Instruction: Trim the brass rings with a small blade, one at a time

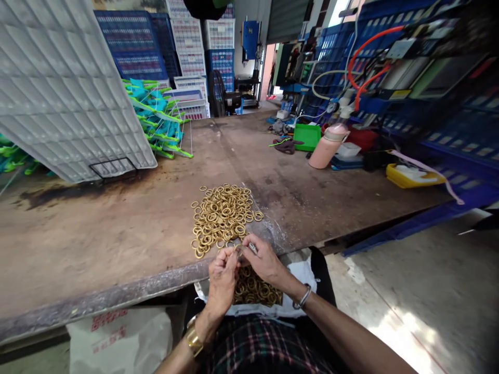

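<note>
My left hand (223, 276) is closed, pinching a brass-coloured ring (238, 251) at the table's front edge. Against that ring works my right hand (265, 262), its fingers wrapped round a small grey tool (253, 248) whose kind I cannot make out. Just beyond both hands lies a loose pile of brass rings (224, 213), with a few strays around it. Below the hands, a white sack (302, 272) on my lap holds many darker rings (259, 291), partly hidden by my wrists.
The worn wooden table (117, 228) carries a tall grey ribbed panel (74, 88) and a tangle of green and turquoise pieces (159, 117) at left. At right stand a pink bottle (326, 150), a green tray (307, 136) and a yellow tray (413, 177). Stacked crates (136, 47) fill the back.
</note>
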`<state>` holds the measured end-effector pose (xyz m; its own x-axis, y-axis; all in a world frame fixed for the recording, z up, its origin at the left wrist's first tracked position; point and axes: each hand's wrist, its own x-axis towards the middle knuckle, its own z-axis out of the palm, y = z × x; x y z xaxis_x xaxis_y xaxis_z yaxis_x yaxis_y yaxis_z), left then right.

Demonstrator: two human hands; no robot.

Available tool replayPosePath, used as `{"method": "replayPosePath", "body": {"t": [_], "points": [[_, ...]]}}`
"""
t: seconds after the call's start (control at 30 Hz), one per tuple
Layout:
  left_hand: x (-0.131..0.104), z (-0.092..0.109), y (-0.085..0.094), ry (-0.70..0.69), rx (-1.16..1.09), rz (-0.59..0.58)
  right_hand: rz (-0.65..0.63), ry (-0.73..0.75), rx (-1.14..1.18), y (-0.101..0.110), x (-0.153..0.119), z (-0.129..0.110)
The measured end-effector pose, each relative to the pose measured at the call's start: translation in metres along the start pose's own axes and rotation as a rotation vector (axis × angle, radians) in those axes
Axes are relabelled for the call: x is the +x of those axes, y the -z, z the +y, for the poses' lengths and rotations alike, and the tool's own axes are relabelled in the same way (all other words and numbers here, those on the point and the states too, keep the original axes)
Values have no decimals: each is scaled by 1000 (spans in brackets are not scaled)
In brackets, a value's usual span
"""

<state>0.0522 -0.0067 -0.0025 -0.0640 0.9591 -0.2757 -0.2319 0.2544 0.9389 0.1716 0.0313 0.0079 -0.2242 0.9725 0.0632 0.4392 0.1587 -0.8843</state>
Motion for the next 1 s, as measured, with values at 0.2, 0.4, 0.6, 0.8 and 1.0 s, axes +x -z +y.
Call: {"method": "replayPosePath", "body": {"t": [0.2,0.4,0.6,0.8,1.0], "points": [[1,1,8,-237,292,43,-81,37,6,7,0,-3],[0,7,12,-294,371,-31,-152,-10,64,0,1,-4],[-3,10,13,102,-54,-226,-196,-105,267,-3,1,1],[-3,9,13,116,-137,-199,-201,-53,236,-3,1,-4],[-3,4,15,64,-22,-159,-164,31,53,-6,1,-8]]}}
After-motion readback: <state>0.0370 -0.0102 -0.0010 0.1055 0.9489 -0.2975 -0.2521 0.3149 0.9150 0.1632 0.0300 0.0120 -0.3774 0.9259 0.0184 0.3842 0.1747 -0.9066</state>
